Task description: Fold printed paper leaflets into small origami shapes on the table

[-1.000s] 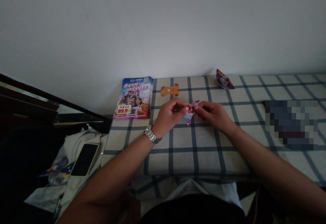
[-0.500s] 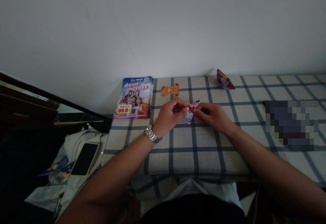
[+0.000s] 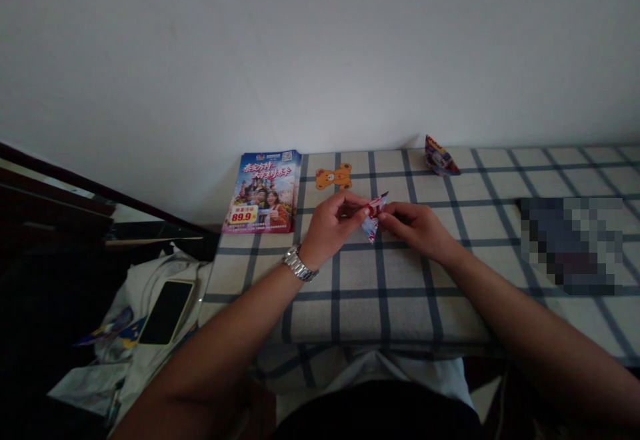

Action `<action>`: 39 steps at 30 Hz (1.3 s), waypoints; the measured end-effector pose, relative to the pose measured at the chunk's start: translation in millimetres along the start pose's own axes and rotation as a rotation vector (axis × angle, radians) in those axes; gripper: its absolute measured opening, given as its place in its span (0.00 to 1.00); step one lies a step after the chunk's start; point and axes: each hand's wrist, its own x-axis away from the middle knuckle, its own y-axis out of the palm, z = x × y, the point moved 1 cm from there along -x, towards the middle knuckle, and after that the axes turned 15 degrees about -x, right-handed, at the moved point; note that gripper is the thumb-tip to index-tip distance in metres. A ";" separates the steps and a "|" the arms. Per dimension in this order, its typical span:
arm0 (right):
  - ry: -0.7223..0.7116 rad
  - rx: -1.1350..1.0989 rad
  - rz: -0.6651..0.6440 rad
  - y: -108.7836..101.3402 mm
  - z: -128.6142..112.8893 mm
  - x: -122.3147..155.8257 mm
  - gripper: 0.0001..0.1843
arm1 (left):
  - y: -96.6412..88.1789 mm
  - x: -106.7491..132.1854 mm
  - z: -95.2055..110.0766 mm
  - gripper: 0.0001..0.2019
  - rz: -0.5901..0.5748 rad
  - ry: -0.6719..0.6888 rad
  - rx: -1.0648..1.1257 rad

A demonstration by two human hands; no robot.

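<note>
Both my hands meet over the checked tablecloth [image 3: 380,293] and pinch a small folded piece of printed paper [image 3: 371,225], red, white and blue, with a point hanging down. My left hand [image 3: 331,227], a metal watch on its wrist, grips the paper's left side with fingers curled. My right hand [image 3: 416,227] grips the right side with closed fingertips. The paper is held just above the cloth.
A stack of colourful leaflets [image 3: 264,192] lies at the table's back left, an orange bear cut-out [image 3: 333,177] beside it. Another folded paper shape [image 3: 440,157] sits by the wall. A blurred dark object [image 3: 573,243] lies at the right. A phone [image 3: 166,312] rests on cloth left of the table.
The folded paper's upper tip has turned more upright between my fingers. My hands have stayed in nearly the same place.
</note>
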 end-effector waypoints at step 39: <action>0.017 0.123 -0.055 1.8 -3.5 1.9 0.22 | -1.2 -0.4 2.0 0.10 -0.033 -0.017 0.017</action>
